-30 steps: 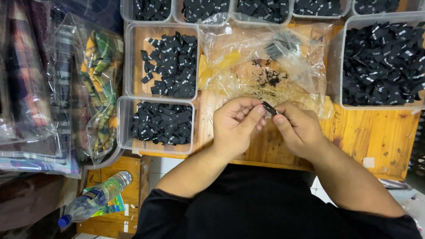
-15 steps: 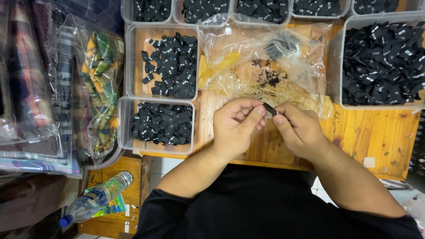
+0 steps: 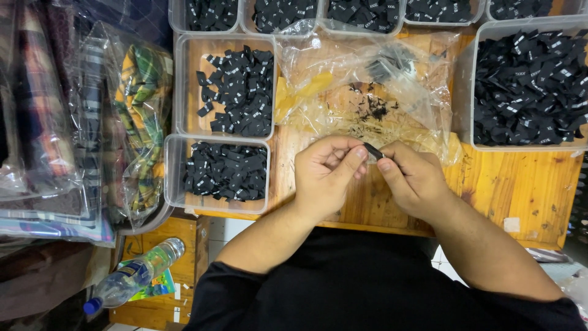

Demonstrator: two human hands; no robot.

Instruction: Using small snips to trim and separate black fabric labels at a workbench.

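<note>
While both hands meet over the wooden table [image 3: 520, 190], the left hand [image 3: 324, 178] and right hand [image 3: 413, 181] pinch a small black label [image 3: 372, 151] between closed fingertips (thumbs pressed on it). Just beyond lies a clear bag [image 3: 367, 92]; trays [image 3: 174, 178] of labels flank them.

hands: left [image 3: 327, 178] + right [image 3: 413, 181] pinch black label [image 3: 373, 151] | over wooden table [image 3: 520, 190]

The hands [image 3: 370, 178] hide most of the small black label [image 3: 373, 151].
</note>
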